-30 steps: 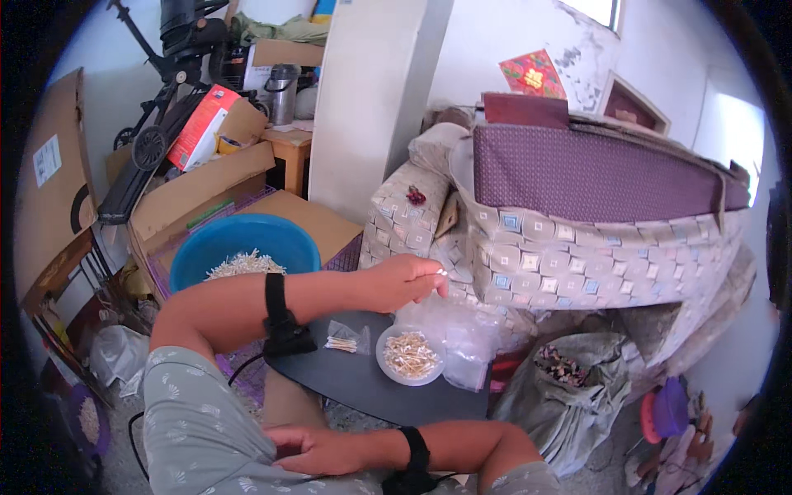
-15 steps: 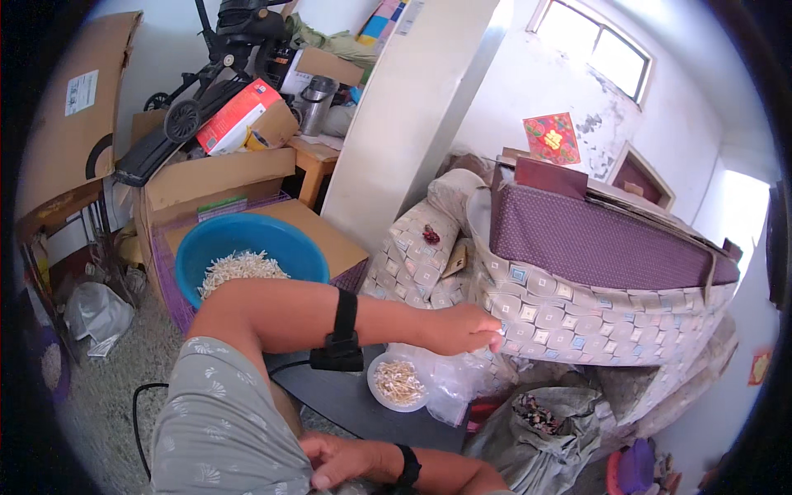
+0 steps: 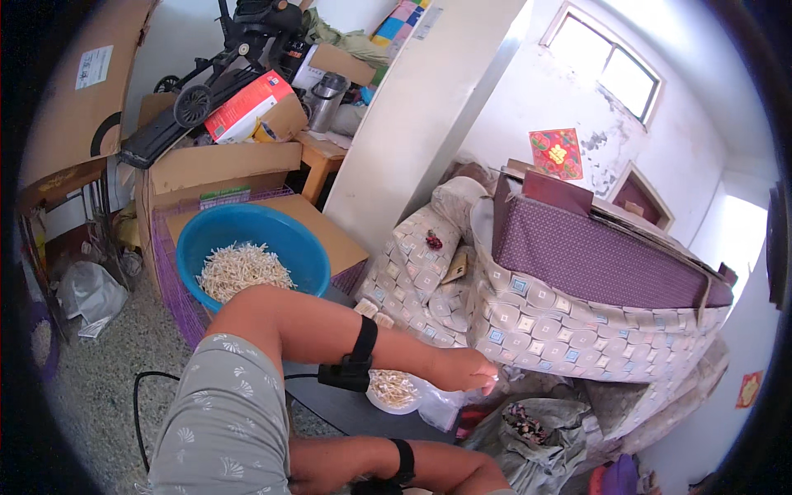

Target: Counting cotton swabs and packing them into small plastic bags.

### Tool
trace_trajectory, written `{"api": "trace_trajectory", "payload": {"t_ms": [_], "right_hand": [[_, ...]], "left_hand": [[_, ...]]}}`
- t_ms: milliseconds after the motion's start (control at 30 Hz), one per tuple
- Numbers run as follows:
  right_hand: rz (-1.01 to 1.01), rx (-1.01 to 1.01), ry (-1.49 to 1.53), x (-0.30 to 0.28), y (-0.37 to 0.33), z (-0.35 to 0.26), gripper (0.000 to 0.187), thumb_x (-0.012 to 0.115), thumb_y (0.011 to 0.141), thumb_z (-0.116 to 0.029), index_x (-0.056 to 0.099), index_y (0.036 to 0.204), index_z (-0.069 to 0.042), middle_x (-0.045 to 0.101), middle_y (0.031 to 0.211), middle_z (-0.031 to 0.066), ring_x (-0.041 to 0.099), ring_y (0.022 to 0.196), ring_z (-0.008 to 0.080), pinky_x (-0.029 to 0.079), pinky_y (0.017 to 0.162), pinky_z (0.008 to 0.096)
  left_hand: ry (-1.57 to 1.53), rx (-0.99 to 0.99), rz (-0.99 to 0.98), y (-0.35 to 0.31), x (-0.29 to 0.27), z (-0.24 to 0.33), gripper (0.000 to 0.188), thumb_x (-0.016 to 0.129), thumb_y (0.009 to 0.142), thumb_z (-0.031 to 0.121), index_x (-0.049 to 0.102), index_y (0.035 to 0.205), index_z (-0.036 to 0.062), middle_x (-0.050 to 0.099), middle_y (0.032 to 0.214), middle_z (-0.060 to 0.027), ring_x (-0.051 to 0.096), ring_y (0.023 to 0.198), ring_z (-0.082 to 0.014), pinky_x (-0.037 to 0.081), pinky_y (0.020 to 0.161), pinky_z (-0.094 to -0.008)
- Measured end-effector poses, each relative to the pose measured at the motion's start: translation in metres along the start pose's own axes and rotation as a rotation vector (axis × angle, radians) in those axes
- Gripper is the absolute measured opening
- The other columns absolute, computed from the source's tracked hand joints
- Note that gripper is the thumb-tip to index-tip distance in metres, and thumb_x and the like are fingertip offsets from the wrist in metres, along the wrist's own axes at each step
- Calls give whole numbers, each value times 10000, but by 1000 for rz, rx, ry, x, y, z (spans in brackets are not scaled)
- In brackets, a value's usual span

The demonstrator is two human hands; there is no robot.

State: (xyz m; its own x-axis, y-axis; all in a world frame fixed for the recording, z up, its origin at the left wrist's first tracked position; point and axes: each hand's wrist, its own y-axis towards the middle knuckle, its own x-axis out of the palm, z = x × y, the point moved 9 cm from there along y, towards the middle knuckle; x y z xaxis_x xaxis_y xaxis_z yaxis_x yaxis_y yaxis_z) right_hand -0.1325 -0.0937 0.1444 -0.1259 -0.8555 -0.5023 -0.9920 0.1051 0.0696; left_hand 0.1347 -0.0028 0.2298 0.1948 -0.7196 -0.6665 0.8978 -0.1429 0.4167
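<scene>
My left arm crosses the view from the left, a black strap with a box on its forearm. Its hand, my left hand, is closed in a pinch with a tiny white spot at the fingertips; what it holds, if anything, is too small to name. Just below it, a white bowl of thin cotton swabs stands on a dark grey tabletop, next to a clear plastic bag. My right hand is low in the view by the grey patterned cloth of my clothing, its fingers hidden in shadow.
A blue basin heaped with swabs rests on a cardboard box at the left. Pale small bundles lie behind my forearm. A grey sack stands right of the tabletop, below a cloth-covered sofa. A folded stroller is at the back left.
My left hand has come down and nearer, and its forearm covers more of the bowl. My right hand has drawn lower; its thumb, seen before, is out of sight. The view has shifted slightly.
</scene>
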Motion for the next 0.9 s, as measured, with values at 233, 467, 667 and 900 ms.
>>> {"api": "trace_trajectory", "payload": {"t_ms": [233, 467, 667, 900], "right_hand": [[-130, 110, 19, 11, 1, 22, 530, 525, 767, -42, 430, 1276, 73, 420, 1358, 228, 375, 1277, 374, 251, 1098, 412], [269, 214, -449, -55, -18, 60, 415, 583, 785, -95, 513, 1190, -33, 499, 1213, 226, 509, 1079, 414, 447, 910, 412], [287, 184, -376, -61, -8, 63, 356, 535, 814, -49, 525, 1170, -47, 511, 1192, 211, 505, 1091, 392, 435, 910, 415], [72, 240, -59, -51, -62, 17, 249, 480, 928, -124, 546, 1156, -46, 571, 1095, 146, 532, 1069, 298, 407, 939, 384]], "left_hand": [[-20, -12, 35, -6, 5, -23, 244, 411, 906, 208, 592, 902, 45, 597, 748, -108, 588, 709, -229, 448, 677, -360], [111, -83, 12, -10, -7, -63, 283, 407, 926, 247, 605, 920, 46, 600, 748, -110, 592, 722, -240, 459, 692, -368], [-205, -445, -6, -24, -17, -73, 291, 407, 928, 234, 614, 985, 38, 618, 771, -74, 592, 756, -192, 471, 716, -329], [-155, -60, 110, -27, -23, 5, 252, 493, 903, 237, 607, 1011, 41, 638, 872, -51, 584, 823, -142, 468, 749, -308]]}}
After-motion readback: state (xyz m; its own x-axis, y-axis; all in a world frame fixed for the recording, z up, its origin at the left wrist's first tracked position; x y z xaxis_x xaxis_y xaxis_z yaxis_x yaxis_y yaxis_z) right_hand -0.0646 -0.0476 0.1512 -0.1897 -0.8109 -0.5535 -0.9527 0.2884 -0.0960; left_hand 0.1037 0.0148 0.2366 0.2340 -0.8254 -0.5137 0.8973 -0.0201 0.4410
